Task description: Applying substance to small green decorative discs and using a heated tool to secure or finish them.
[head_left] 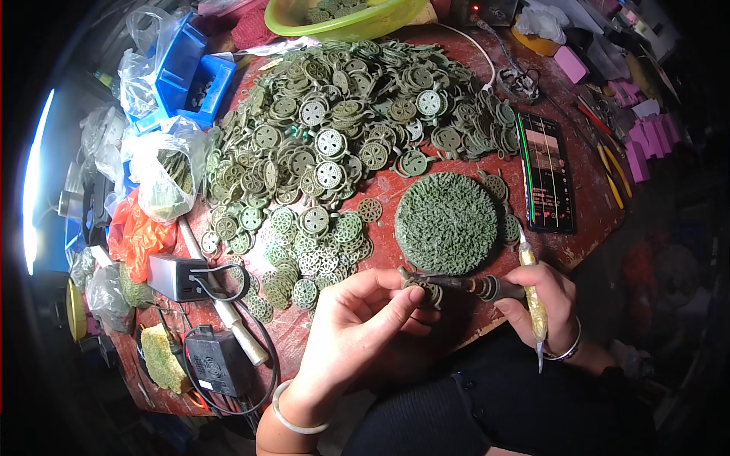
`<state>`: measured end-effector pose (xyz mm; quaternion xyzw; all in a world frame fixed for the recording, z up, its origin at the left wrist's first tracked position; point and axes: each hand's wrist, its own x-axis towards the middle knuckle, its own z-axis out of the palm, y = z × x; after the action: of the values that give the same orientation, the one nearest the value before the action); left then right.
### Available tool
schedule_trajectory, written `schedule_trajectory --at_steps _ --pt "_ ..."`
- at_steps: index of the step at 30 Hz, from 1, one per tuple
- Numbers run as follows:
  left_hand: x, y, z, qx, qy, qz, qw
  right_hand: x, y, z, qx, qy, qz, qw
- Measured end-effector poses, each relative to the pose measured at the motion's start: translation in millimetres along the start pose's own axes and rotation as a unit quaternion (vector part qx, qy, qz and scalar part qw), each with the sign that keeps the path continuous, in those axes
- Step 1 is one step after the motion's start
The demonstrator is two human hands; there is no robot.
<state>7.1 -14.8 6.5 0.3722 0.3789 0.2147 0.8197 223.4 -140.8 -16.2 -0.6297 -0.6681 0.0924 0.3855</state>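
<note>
My left hand [353, 323] pinches a small dark green round piece [432, 293] between thumb and fingertips, just in front of a round green pad with a rough top [447, 222]. My right hand [561, 298] grips a soldering iron [488, 288], whose dark tip reaches left to the piece; whether it touches cannot be made out. A double-ended carving tool with a yellowish handle [537, 310] is also tucked in the right hand, standing nearly upright. Thin openwork green discs [312, 254] lie left of the pad. Behind them spreads a large heap of green pieces with round faces [304, 159].
A lit phone [546, 175] lies on the red table [585, 228] at right, near yellow-handled pliers [610, 173]. A yellow-green basin [346, 29] stands at the back. Left are a blue bin [182, 61], plastic bags [171, 190], a black adapter [217, 361] with cables, and a pale rod [242, 334].
</note>
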Motion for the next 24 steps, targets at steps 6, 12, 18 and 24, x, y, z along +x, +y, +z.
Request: schedule_trajectory --at_steps 6,12,18,24 --pt "0.2 -1.1 -0.4 0.002 -0.001 0.001 1.000 -0.1 0.1 0.1 -0.002 0.000 0.001 1.000" --pt "0.0 -0.3 0.3 0.005 0.001 0.000 1.000 0.7 -0.1 0.0 0.001 -0.001 0.001 1.000" --pt "-0.2 -0.3 0.1 0.010 0.001 0.002 1.000 1.8 -1.8 -1.2 0.005 -0.003 0.009 1.000" --pt "-0.4 0.2 0.6 0.005 0.005 -0.002 1.000 1.1 -1.5 -1.7 0.007 -0.007 0.015 1.000"
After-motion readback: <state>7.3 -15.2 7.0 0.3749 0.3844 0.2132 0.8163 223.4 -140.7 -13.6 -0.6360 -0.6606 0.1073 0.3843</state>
